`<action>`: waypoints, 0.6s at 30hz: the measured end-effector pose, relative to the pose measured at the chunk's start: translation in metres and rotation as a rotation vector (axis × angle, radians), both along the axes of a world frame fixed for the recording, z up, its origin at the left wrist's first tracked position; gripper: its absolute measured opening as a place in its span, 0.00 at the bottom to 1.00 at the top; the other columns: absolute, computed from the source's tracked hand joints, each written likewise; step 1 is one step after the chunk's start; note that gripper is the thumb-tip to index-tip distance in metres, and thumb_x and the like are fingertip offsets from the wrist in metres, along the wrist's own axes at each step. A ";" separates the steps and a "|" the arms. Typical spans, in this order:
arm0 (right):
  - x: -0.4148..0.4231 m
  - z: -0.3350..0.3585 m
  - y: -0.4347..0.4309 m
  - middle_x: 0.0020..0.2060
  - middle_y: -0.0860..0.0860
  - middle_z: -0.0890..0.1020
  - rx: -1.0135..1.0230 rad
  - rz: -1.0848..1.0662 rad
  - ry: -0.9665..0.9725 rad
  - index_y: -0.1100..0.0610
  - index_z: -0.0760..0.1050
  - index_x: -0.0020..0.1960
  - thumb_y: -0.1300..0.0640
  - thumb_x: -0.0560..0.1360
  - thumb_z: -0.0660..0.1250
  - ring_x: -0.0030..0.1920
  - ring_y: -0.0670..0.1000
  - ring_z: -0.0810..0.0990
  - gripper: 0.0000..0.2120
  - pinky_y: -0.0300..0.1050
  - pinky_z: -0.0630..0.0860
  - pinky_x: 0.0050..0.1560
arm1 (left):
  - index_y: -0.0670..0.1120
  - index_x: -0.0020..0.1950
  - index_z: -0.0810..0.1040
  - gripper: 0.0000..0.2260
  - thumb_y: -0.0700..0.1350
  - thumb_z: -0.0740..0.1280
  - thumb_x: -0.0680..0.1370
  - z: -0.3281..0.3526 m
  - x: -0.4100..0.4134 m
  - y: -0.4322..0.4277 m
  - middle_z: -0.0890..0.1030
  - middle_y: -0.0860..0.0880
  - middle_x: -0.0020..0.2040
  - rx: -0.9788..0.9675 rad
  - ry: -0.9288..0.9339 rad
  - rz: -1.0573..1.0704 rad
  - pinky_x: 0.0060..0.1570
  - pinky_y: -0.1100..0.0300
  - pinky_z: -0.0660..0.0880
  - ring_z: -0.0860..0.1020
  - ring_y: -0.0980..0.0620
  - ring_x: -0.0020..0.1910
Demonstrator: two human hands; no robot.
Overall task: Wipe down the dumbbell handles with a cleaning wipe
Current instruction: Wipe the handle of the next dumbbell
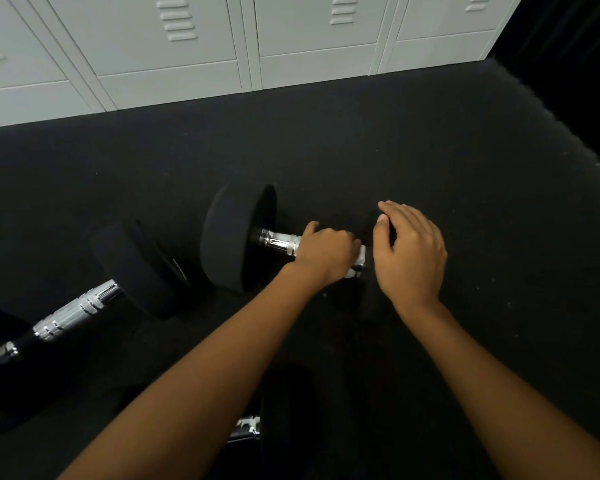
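Forearms [194, 393] stretched over the floor [465, 168]. Left hand [326, 252] gripped a wipe [360, 257] round the dumbbell handle [278, 242]; right hand [409, 251], loosely open and empty, hovered just right of it.

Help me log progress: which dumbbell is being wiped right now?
The middle dumbbell: the left hand grips a white wipe round its handle. The left dumbbell lies untouched.

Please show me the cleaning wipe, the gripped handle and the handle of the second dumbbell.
cleaning wipe [360, 255]: head view, its visible white end.
gripped handle [278, 242]: head view, the bare chrome part.
second dumbbell's handle [70, 317]: head view, middle of the chrome bar.
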State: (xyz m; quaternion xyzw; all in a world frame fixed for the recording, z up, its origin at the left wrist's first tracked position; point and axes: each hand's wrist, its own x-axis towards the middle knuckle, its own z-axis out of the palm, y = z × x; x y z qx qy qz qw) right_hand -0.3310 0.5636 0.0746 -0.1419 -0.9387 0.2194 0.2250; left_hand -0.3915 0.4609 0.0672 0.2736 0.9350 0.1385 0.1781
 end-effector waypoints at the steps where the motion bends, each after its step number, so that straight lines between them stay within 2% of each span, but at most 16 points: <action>1: 0.000 0.000 0.000 0.58 0.53 0.80 0.002 0.000 0.002 0.57 0.76 0.61 0.55 0.78 0.57 0.62 0.51 0.75 0.15 0.51 0.68 0.64 | 0.46 0.51 0.76 0.13 0.48 0.53 0.82 -0.001 0.003 0.000 0.80 0.48 0.45 0.012 0.041 -0.008 0.69 0.50 0.53 0.77 0.48 0.53; 5: 0.000 0.000 0.000 0.58 0.53 0.80 0.000 -0.002 0.003 0.58 0.76 0.61 0.55 0.78 0.57 0.62 0.51 0.75 0.15 0.51 0.68 0.64 | 0.48 0.59 0.76 0.12 0.48 0.57 0.81 -0.017 0.019 -0.015 0.80 0.51 0.55 0.236 0.169 0.006 0.70 0.53 0.48 0.75 0.52 0.58; 9: 0.000 0.000 -0.001 0.58 0.53 0.80 0.006 -0.007 0.000 0.58 0.76 0.61 0.55 0.78 0.56 0.62 0.51 0.75 0.16 0.50 0.68 0.64 | 0.49 0.58 0.76 0.10 0.48 0.65 0.77 -0.027 0.024 -0.028 0.78 0.53 0.59 0.376 0.247 -0.006 0.71 0.55 0.44 0.73 0.54 0.61; 15: 0.000 0.002 -0.001 0.58 0.54 0.80 0.008 -0.008 0.000 0.58 0.76 0.61 0.56 0.78 0.57 0.62 0.52 0.75 0.15 0.52 0.68 0.64 | 0.47 0.53 0.77 0.11 0.45 0.71 0.72 -0.026 0.022 -0.030 0.79 0.50 0.54 0.400 0.359 -0.095 0.70 0.56 0.50 0.75 0.51 0.58; 18: 0.000 0.002 -0.001 0.58 0.54 0.80 0.008 -0.008 -0.006 0.58 0.76 0.61 0.55 0.78 0.57 0.62 0.52 0.75 0.16 0.51 0.68 0.64 | 0.45 0.52 0.77 0.14 0.43 0.74 0.69 -0.026 0.019 -0.032 0.79 0.47 0.53 0.341 0.449 -0.178 0.69 0.52 0.57 0.76 0.48 0.55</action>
